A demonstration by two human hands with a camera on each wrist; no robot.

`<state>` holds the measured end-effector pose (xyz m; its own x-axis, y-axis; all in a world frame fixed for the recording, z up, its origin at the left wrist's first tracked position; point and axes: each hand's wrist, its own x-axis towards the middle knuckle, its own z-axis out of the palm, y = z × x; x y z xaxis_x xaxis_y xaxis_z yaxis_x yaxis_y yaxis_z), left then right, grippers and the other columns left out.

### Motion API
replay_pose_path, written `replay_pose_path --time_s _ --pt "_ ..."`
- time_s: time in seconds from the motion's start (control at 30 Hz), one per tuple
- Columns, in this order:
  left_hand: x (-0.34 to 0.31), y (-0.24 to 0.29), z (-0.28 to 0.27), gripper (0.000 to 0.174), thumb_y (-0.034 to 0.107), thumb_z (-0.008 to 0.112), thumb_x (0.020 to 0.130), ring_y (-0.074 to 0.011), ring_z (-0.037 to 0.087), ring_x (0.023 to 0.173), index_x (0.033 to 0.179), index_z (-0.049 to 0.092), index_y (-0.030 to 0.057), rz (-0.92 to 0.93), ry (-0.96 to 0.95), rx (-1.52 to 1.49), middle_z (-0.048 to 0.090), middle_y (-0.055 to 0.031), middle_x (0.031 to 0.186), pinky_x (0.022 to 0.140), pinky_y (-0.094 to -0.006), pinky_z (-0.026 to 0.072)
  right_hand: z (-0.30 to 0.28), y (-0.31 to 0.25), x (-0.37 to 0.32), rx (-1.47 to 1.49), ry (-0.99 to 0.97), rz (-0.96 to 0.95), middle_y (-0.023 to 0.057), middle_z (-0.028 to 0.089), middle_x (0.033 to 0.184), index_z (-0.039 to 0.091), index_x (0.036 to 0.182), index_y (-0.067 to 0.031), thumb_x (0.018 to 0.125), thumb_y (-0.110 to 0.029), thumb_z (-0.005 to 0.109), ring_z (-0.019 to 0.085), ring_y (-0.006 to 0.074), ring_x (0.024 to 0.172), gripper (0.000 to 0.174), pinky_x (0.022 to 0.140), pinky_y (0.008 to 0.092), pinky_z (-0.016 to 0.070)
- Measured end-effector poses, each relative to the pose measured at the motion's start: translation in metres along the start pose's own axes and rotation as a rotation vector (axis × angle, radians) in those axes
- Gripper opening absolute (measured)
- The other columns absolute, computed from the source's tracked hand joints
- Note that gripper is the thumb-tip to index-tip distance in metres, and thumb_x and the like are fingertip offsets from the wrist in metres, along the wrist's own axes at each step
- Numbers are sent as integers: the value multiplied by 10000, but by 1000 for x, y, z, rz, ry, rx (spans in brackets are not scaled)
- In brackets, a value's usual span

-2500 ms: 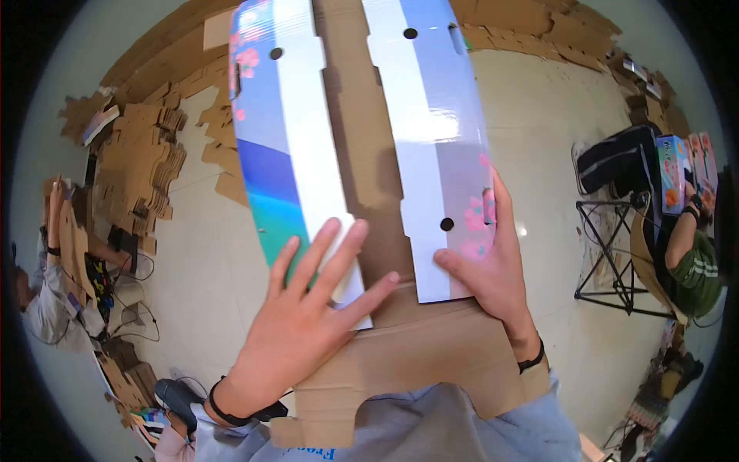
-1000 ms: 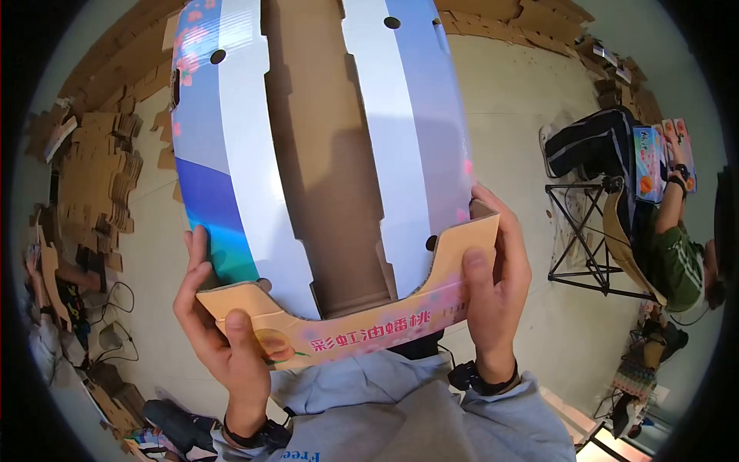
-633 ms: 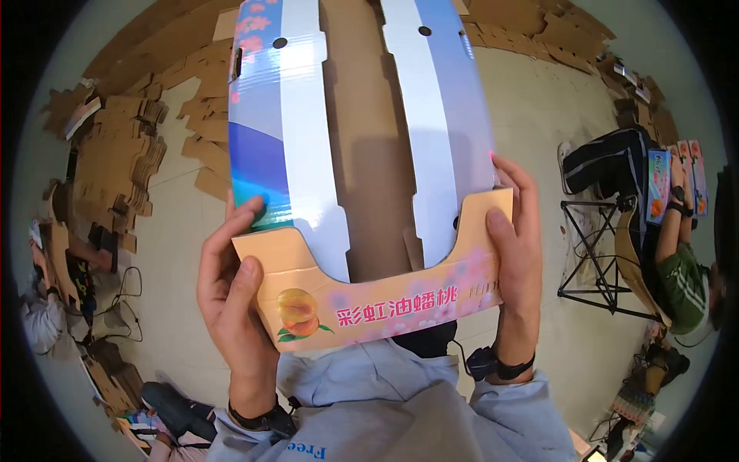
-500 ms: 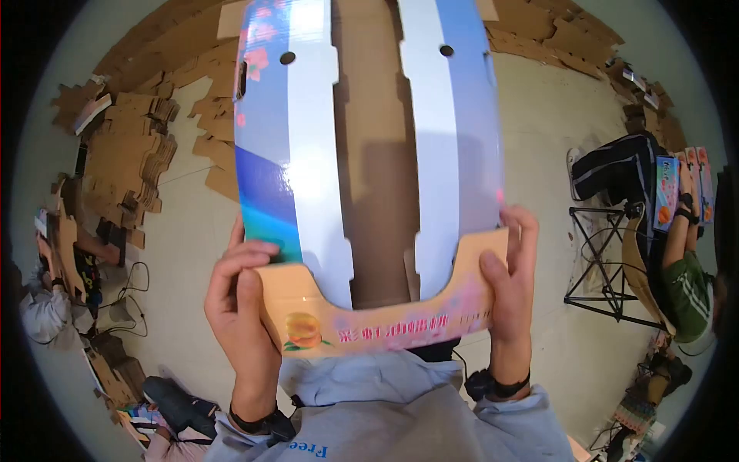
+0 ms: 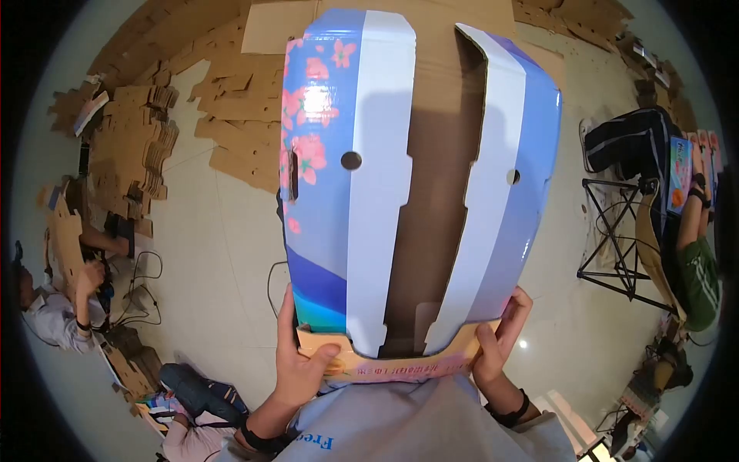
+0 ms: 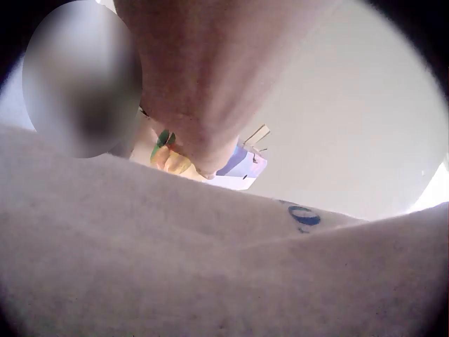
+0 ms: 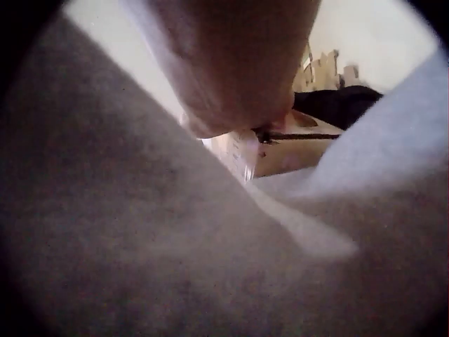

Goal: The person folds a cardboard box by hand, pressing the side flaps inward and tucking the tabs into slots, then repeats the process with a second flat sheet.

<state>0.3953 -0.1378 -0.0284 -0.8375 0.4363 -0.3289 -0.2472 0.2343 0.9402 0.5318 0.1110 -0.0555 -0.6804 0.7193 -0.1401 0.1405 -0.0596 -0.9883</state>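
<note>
A cardboard fruit box [image 5: 319, 223], printed blue and white with pink blossoms, stretches away from the person's body. Its two long side panels lean inward, leaving a brown gap lengthwise between them. Across the near end stands a peach-coloured end flap [image 5: 400, 368] with pink lettering. The left hand [image 5: 302, 371] grips the flap's left corner, thumb over the outer face and fingers along the box side. At the opposite corner, the right hand [image 5: 496, 350] holds the flap the same way. In the left wrist view the printed peach [image 6: 172, 161] shows beneath the forearm; sleeve cloth hides much of both wrist views.
Flattened cardboard sheets [image 5: 127, 146] are stacked on the floor at left, with more cardboard along the back. A black folding-stool frame [image 5: 616, 242] and a seated person [image 5: 697, 281] are at right. Another person [image 5: 58, 323] works at far left, near cables [image 5: 142, 296].
The near end flap, earlier folded down towards the body with its brown side up, now stands upright. Both hands moved from the side panels to its corners, and the box's far end came into view.
</note>
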Motion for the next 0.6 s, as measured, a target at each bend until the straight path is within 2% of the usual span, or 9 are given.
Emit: replay_pose_path --time_s 0.13,0.27,0.3,0.4,0.47,0.5,0.53,0.57,0.6 --pt "25 15 10 855 194 725 943 -267 451 1391 1600 216 -5 3 134 -161 413 -189 1526 1162 -393 360 5 -5 25 -36 -61 -63 179 391 1411 314 1395 -17 857 -146 664 413 269 1299 655 1154 432 274" --pt "54 18 3 726 115 643 940 -262 479 1333 1574 299 24 15 247 -41 426 -164 1476 1148 -394 359 14 -11 48 -87 -97 -126 174 390 1402 301 1393 -14 874 -122 655 410 267 1305 637 1163 420 273" --pt "58 20 6 746 48 623 888 -273 448 1346 1568 318 28 37 246 -95 416 -164 1429 1162 -393 338 15 -11 47 -104 -97 -157 169 406 1382 324 1376 -10 880 -132 656 422 265 1295 608 1156 417 286" --pt "31 10 -5 797 55 654 847 -295 420 1341 1565 312 8 62 142 263 403 -173 1369 1176 -392 312 0 -4 29 -126 -119 -182 160 457 1316 401 1311 2 888 -164 666 466 267 1247 526 1124 412 333" --pt "3 1 -8 878 87 708 797 -345 408 1313 1565 293 -11 73 117 440 395 -189 1351 1168 -476 293 -32 19 17 -99 -163 -97 159 491 1268 465 1251 12 879 -191 685 506 276 1193 477 1090 417 374" --pt "-8 4 -9 900 95 717 789 -355 407 1308 1569 281 -11 92 125 522 386 -193 1371 1157 -499 296 -36 8 21 -353 -167 -165 166 547 1180 530 1172 19 873 -207 701 557 297 1092 412 1007 410 437" --pt "-14 5 -9 921 103 726 780 -365 406 1304 1573 270 -11 105 133 604 376 -198 1391 1145 -522 298 -31 -8 29 -497 -136 -362 164 560 1162 535 1168 18 866 -204 705 567 305 1065 412 994 416 448" --pt "-12 -1 -9 881 232 727 807 -403 354 1411 1555 341 -29 242 235 584 385 -232 1498 1211 -530 238 -21 -27 41 -640 -110 -559 163 573 1144 540 1165 17 859 -201 710 577 313 1038 412 982 421 460" --pt "-5 10 -7 794 232 734 798 -386 386 1389 1481 429 -33 447 138 752 434 -209 1458 1208 -527 247 -12 -41 45 -775 -83 -759 162 585 1127 545 1161 15 851 -198 714 588 322 1010 412 969 427 471"
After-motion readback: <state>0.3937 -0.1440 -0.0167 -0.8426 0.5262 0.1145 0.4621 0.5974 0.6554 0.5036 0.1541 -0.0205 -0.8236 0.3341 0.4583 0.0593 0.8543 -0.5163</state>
